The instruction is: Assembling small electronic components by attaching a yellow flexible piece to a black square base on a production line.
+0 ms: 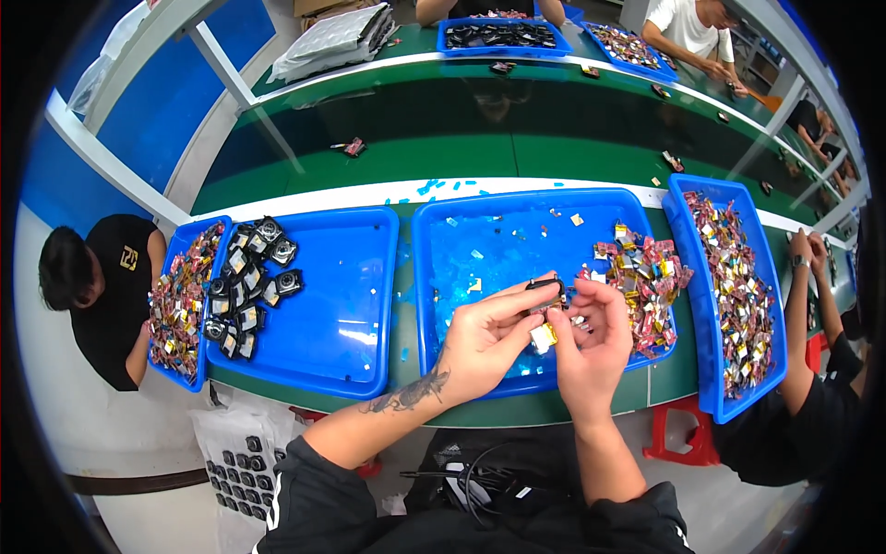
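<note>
Over the middle tray my two hands meet. My left hand [491,334] pinches a small black plastic casing [550,286], its index finger and thumb closed on it. My right hand [595,342] is curled close against it, thumb and fingers at a small part with a white and yellow battery-like piece [543,338] hanging below. Fingers partly hide how the two pieces join. Beneath them, the blue middle tray [531,201] holds a pile of small red circuit boards with white and yellow pieces [646,282] at its right, plus scattered bluish film bits [461,268].
At left, a blue tray [355,217] holds black camera-like units [245,286]. Narrow blue bins of boards stand at far left [192,369] and right [711,406]. Beyond a white ledge runs a green conveyor [443,157] with stray parts. Co-workers sit around; a red stool [678,434] is below.
</note>
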The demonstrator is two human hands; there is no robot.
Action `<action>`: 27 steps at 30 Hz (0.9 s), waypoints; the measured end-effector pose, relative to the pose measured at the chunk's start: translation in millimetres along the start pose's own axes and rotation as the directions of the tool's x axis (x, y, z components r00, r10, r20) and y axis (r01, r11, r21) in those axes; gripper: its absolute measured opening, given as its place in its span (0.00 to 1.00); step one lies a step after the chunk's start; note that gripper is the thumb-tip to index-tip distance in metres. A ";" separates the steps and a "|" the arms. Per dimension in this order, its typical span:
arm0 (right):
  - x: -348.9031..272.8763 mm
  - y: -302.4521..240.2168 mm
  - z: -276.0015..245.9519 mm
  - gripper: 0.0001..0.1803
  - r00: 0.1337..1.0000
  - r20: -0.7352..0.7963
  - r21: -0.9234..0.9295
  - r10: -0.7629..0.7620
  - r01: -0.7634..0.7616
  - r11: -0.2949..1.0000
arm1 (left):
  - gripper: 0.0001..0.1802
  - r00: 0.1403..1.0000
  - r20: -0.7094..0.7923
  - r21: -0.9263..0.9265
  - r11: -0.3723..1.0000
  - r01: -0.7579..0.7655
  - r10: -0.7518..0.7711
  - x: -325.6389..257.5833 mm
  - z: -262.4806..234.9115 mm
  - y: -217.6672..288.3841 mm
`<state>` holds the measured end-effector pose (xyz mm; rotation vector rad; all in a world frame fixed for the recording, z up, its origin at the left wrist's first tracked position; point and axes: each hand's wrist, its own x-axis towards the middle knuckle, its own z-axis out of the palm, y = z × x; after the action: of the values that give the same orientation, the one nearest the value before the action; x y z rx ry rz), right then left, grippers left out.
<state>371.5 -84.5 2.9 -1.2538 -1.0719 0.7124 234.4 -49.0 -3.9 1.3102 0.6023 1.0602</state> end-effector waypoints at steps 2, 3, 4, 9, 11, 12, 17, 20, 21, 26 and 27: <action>-0.6 -2.0 0.3 0.19 0.999 0.024 0.044 0.037 -0.038 0.998 | 0.22 0.995 -0.029 -0.060 0.994 0.089 -0.091 -0.4 2.7 3.9; -0.8 -2.8 0.2 0.20 0.996 0.050 0.086 0.073 -0.077 0.993 | 0.22 0.995 -0.028 -0.060 0.994 0.089 -0.091 -0.3 3.2 4.1; -0.5 -1.9 0.2 0.20 0.996 0.052 0.088 0.073 -0.077 0.993 | 0.22 0.996 -0.030 -0.069 0.994 0.079 -0.081 -0.5 2.4 4.2; 1.6 -2.5 -2.9 0.21 0.990 0.112 0.225 0.085 -0.108 0.968 | 0.24 0.996 -0.014 -0.107 0.991 0.082 -0.084 -0.6 3.5 8.6; 1.0 -0.8 -1.5 0.20 0.995 0.075 0.166 0.060 -0.072 0.983 | 0.27 0.996 0.040 -0.108 0.991 0.082 -0.078 -0.8 5.2 11.1; 0.6 -0.3 -0.6 0.20 0.999 0.039 0.108 0.033 -0.037 0.993 | 0.27 0.996 0.038 -0.110 0.991 0.081 -0.077 -1.0 5.3 10.8; -2.0 -2.5 4.3 0.20 0.999 0.022 0.085 0.032 -0.033 0.996 | 0.29 0.998 0.038 -0.177 0.982 0.060 -0.054 -0.8 5.2 9.7; -4.7 2.8 6.5 0.20 1.000 0.002 0.050 -0.009 0.009 0.999 | 0.27 0.999 0.010 -0.130 0.990 0.049 -0.048 -0.8 6.4 13.8; -5.5 4.0 7.2 0.20 0.999 -0.003 0.026 -0.036 0.036 0.999 | 0.27 0.999 0.008 -0.129 0.991 0.046 -0.045 -1.4 6.5 12.6; -6.6 0.4 10.6 0.21 1.000 -0.005 0.039 -0.029 0.029 0.999 | 0.24 1.000 -0.009 -0.060 0.998 -0.011 0.011 -1.8 3.9 12.1; -6.8 -0.5 10.5 0.22 1.000 0.000 0.025 -0.031 0.031 0.999 | 0.24 1.000 -0.010 -0.062 0.998 -0.013 0.012 -2.1 4.8 12.8</action>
<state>359.2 -86.6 1.5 -1.2135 -1.0775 0.7011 234.0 -54.2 9.0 1.2572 0.5651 1.0876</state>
